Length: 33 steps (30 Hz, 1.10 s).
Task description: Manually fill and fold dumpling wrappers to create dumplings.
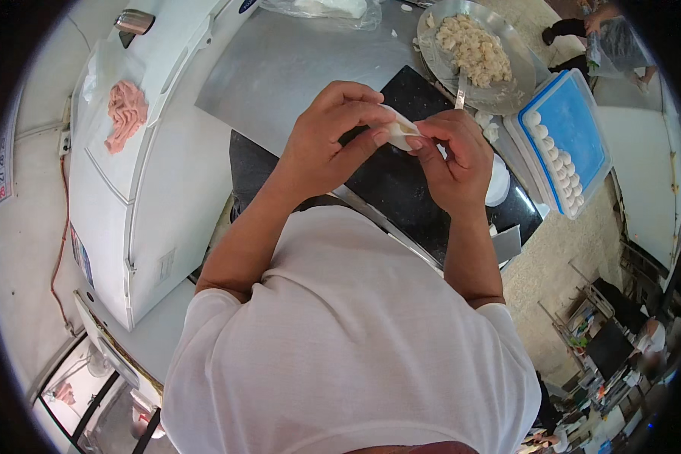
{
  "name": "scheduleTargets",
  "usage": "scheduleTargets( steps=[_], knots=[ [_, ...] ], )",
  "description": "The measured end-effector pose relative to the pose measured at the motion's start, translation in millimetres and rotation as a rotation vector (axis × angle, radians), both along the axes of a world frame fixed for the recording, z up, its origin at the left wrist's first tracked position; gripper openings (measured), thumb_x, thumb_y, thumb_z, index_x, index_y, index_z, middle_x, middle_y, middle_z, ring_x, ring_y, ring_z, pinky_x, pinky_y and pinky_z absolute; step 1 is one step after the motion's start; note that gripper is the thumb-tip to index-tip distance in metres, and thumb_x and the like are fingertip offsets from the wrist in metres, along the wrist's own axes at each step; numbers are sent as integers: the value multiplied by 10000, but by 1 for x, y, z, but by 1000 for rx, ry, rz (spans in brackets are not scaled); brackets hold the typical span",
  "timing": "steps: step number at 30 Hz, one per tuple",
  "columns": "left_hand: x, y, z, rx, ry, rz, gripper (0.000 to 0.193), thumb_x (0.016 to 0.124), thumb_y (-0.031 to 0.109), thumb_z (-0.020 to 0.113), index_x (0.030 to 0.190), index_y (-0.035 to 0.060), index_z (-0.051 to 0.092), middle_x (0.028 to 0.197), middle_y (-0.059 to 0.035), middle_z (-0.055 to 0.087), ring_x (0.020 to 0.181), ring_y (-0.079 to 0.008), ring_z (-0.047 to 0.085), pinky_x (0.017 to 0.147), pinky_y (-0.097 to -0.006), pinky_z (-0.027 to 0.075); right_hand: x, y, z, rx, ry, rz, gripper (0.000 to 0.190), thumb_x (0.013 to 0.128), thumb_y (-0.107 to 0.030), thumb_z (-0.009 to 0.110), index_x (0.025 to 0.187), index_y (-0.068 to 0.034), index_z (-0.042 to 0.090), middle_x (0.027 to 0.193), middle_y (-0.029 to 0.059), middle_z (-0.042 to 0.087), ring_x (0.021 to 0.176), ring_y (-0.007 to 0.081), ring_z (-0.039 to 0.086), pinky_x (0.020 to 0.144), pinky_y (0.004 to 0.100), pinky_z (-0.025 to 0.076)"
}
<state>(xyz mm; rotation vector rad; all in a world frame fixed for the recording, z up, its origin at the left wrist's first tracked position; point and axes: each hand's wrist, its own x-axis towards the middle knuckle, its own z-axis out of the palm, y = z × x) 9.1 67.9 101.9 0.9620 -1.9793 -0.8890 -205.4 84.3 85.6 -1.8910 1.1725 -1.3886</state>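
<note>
Between my two hands is a white dumpling wrapper (398, 129), folded partly around pale filling. My left hand (340, 133) grips its left side with thumb and fingers, and my right hand (455, 153) pinches its right end. Both are above a black board (397, 187). Just beyond my right hand, a round metal pan (522, 91) holds chunky pale filling (471, 48) with a metal-handled utensil (461, 91) in it. To the right, a plastic container with a blue base (573, 127) holds several round white dumplings (557, 162) in rows along its near side.
A steel tabletop (306, 62) extends beyond the board, with a plastic bag (329, 8) at its far edge. A white round item (497, 183) lies right of my right hand. At left, a white chest freezer (170, 187) bears a pink cloth (126, 116) and a metal cup (135, 21).
</note>
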Motion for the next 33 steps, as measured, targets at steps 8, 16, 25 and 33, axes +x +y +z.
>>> scheduleTargets(
  steps=[8,16,25,33],
  knots=[
    [-9,-3,-11,-33,6,21,158,804,51,787,940,66,708,1230,-123,586,1085,-232,619,887,-356,527,-2,7,-9,139,-89,-48,168,798,19,776,936,-14,685,888,86,660,740,177,651,626,268,525],
    [8,-9,-25,-221,232,-113,285,754,148,872,938,86,664,1314,-132,547,1234,-320,567,961,-403,511,-2,-8,-10,120,-178,-39,177,799,30,770,945,-11,680,895,97,663,765,196,649,634,275,516],
    [-3,-6,-41,371,533,-105,564,713,240,917,1163,87,613,1140,-69,613,1070,-199,623,911,-325,512,9,-5,5,-53,-106,123,190,791,-10,787,953,-32,688,876,98,668,741,198,654,612,276,508],
    [-8,-4,-28,75,413,-146,319,790,121,839,1065,74,683,1059,-65,643,950,-192,629,812,-310,514,2,7,13,-64,79,120,222,767,-12,795,970,-48,714,910,94,667,717,203,660,612,288,527]
  ],
)
